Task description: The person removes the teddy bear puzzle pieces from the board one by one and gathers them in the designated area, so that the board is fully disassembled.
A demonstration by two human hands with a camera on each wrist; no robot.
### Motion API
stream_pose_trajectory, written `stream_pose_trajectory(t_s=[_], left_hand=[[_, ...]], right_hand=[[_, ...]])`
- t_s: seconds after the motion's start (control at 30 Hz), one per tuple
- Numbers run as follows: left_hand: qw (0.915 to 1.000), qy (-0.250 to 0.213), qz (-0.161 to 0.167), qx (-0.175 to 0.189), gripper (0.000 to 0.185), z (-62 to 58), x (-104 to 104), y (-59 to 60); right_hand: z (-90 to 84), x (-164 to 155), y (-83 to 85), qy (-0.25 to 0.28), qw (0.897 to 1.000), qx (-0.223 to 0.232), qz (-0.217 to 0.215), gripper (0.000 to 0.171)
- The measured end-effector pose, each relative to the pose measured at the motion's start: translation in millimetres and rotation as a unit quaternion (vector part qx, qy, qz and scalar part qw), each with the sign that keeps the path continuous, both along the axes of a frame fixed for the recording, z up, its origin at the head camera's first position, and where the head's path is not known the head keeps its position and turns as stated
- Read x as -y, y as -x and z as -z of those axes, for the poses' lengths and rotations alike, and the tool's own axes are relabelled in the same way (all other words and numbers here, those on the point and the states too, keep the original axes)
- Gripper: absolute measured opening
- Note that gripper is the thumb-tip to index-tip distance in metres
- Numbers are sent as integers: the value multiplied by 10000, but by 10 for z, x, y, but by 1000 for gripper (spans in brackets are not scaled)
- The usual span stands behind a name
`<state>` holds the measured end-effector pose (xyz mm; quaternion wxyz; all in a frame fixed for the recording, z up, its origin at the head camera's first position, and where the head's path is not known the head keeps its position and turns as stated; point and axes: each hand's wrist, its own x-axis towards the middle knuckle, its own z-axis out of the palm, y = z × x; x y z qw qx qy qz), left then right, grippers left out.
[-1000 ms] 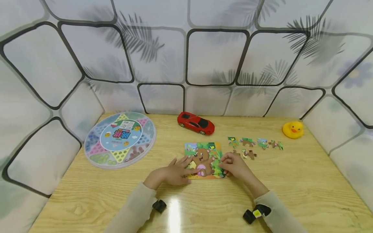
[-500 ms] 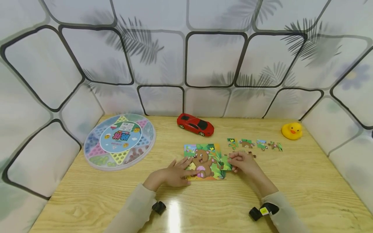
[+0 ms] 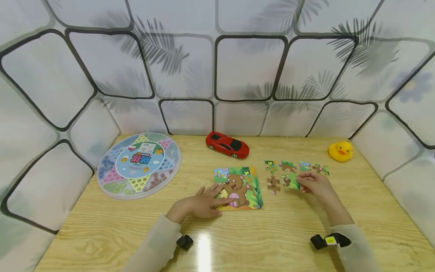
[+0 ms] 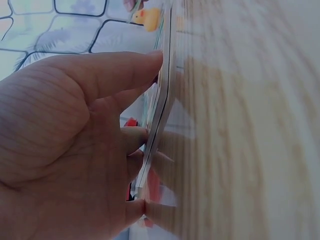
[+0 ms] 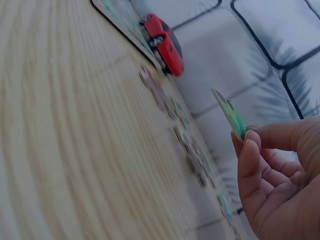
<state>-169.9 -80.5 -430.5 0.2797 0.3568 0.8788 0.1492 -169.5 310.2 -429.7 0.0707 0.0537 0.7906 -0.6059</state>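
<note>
A bear puzzle board (image 3: 255, 190) lies on the table, and my left hand (image 3: 205, 203) rests on its left part with fingers spread. In the left wrist view that hand's fingertips touch the board's edge (image 4: 161, 107). My right hand (image 3: 316, 186) pinches a green puzzle piece (image 3: 294, 183) between thumb and fingers, to the right of the board. The right wrist view shows this puzzle piece (image 5: 232, 115) held above the tabletop. A brown bear puzzle piece (image 3: 273, 185) lies left of it. Another loose piece is partly hidden behind the held one.
Several loose puzzle pieces (image 3: 288, 166) form a row behind the right hand. A red toy car (image 3: 227, 145) stands behind the board, a yellow rubber duck (image 3: 341, 151) at the back right. A round Chinese checkers set (image 3: 140, 166) lies at the left.
My right hand has moved right, away from the board's right edge, carrying the green puzzle piece to beside the loose pieces. My left hand has stayed on the board.
</note>
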Motion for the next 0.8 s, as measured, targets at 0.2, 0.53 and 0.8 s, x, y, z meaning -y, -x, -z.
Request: stream_pose_trajectory(t_s=[0.2,0.53,0.8], left_hand=[[10000,-41,16,13,51,1,0,5],[10000,-61,12,33,51,2,1,0],[9999,-71,90,-69,50,22,3,1]], right_hand=[[15,-291,-17,218,9991,49,358,11],[71,-499,16,331,9964,276,731,8],[165,-514,88,-391,9953,383,805,12]])
